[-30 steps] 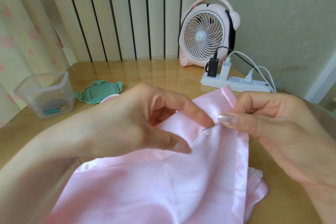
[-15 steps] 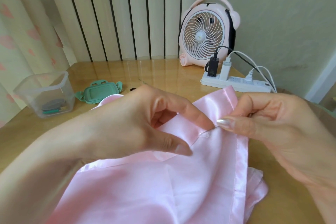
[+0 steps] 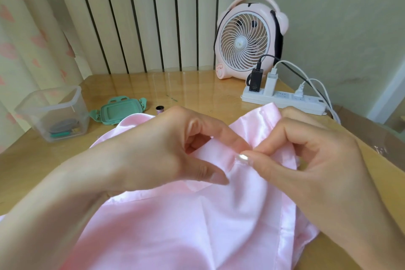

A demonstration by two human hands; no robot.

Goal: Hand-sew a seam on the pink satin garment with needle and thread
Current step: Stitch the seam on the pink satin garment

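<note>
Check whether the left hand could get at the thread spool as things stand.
Probably yes: the spool stands on bare table just beyond the left hand, nothing between them. But it grips the satin, so it must let go first.

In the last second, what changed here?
The right hand moved left until its thumb met the forefinger of the left hand on the fold; the needle sliver seen before is hidden. The left hand still pinches the pink satin garment; fan, power strip unmoved.

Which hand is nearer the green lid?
Left. The left hand is just front-right of the lid; the right hand lies farther right, beyond it.
</note>
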